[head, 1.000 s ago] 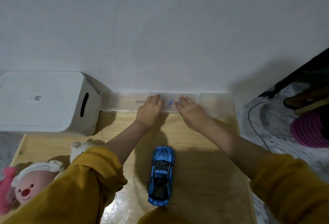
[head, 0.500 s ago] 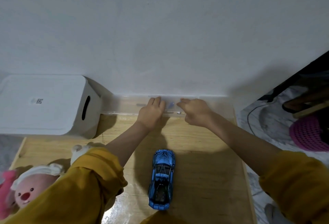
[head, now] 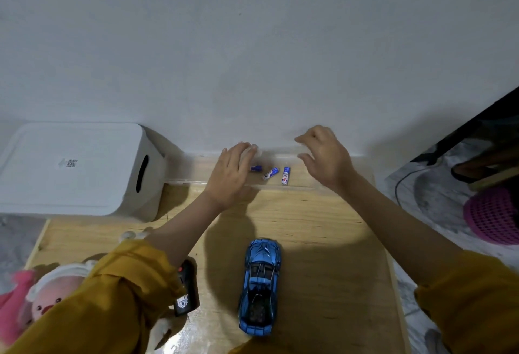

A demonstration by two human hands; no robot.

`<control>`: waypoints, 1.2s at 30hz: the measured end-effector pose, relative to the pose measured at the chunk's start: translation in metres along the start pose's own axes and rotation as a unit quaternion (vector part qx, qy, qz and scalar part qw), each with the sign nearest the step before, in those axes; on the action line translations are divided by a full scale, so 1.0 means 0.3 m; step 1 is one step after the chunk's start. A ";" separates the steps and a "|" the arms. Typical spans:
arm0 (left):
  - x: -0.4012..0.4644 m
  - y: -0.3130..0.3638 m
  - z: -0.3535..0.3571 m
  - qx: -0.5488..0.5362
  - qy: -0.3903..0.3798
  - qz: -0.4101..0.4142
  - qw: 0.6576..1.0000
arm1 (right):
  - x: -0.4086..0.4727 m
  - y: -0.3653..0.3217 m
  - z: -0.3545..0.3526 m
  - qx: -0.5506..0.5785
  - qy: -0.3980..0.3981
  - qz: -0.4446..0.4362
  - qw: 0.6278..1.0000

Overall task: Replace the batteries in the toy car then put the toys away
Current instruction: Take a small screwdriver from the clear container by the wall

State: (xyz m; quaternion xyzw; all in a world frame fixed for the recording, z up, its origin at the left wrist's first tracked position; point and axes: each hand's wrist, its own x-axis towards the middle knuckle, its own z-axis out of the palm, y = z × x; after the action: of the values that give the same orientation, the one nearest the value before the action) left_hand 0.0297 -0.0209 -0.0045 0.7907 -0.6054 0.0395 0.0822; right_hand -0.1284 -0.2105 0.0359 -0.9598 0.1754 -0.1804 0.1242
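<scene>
Where the wooden tabletop (head: 323, 255) meets the white wall, a clear plastic tray (head: 303, 178) lies along the far edge, holding three blue-and-white batteries (head: 285, 175) side by side. Left hand (head: 230, 176): above the tray's near rim, fingers straight and relaxed, gripping nothing, covering part of the leftmost battery. Right hand (head: 327, 161): over the tray's right part, fingers loosely bent and spread; a hold on the clear lid cannot be confirmed. Blue toy car (head: 259, 286): mid-table, nose toward the tray, well apart from both hands, bare wood on its right as far as the table's right edge. Black remote control (head: 185, 292): near-left, partly under the mustard sleeve (head: 112, 292). Pink plush toy (head: 36, 297): at the near left corner. White lidded storage bin (head: 78, 168): far left, beside the tray's left end. Pink mesh basket (head: 491, 213): on the floor beyond the right edge.
</scene>
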 end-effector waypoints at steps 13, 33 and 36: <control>-0.008 -0.089 -0.013 0.048 -0.067 -0.003 0.997 | -0.031 -0.067 0.255 0.018 -0.190 -0.126 0.973; -0.011 -0.105 0.015 0.062 -0.027 0.013 0.998 | -0.058 -0.015 0.298 -0.015 -0.189 -0.115 0.975; -0.010 -0.106 0.014 0.060 -0.029 0.015 0.998 | -0.057 -0.021 0.304 -0.012 -0.198 -0.106 0.974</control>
State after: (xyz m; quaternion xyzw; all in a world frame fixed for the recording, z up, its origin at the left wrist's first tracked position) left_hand 0.0594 -0.0106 -0.0116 0.7859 -0.6157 0.0545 0.0164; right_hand -0.1058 -0.1823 -0.0498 -0.9910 0.0462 0.0033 0.1254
